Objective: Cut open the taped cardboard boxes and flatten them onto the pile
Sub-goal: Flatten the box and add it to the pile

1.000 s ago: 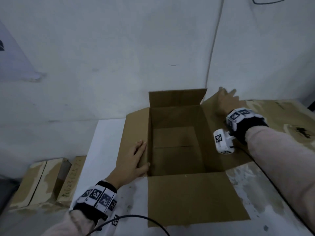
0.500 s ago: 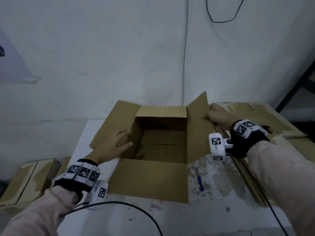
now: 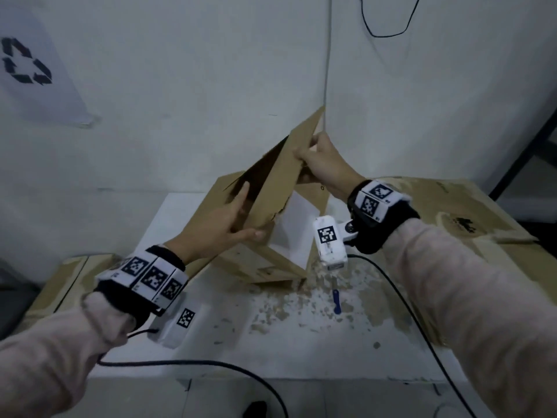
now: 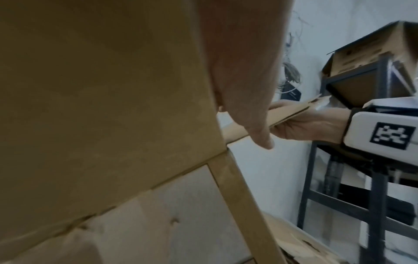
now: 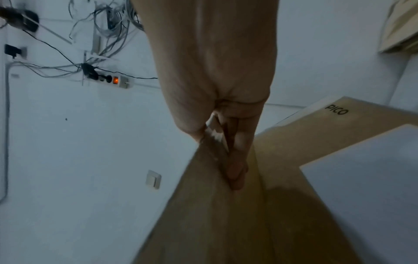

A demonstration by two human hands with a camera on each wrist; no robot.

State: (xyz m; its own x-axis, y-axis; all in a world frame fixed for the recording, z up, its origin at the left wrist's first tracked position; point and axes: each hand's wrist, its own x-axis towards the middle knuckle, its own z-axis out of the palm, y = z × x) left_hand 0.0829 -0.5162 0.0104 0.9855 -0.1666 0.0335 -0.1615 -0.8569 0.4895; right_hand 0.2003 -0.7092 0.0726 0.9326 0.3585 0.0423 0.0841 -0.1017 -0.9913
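A: Status on the brown corrugated cardboard box (image 3: 271, 188)?

B: Open, half-collapsed, tilted up off the white table (image 3: 301, 351) — not flat yet. Left hand (image 3: 217, 227) grips a lower panel edge; right hand (image 3: 322, 167) pinches the top flap.

A: Left to do?

B: Press it flat and move it to the flattened brown cardboard pile (image 3: 470, 218) on the right — probably soon.

Both hands grip the tilted cardboard box (image 3: 271, 191): left hand (image 3: 217, 227) low, right hand (image 3: 325, 167) high, above the tabletop (image 3: 271, 342).

A storeroom: metal shelving (image 4: 375, 187) with boxes, flattened cardboard pile (image 3: 470, 218), recycling sign (image 3: 25, 61).
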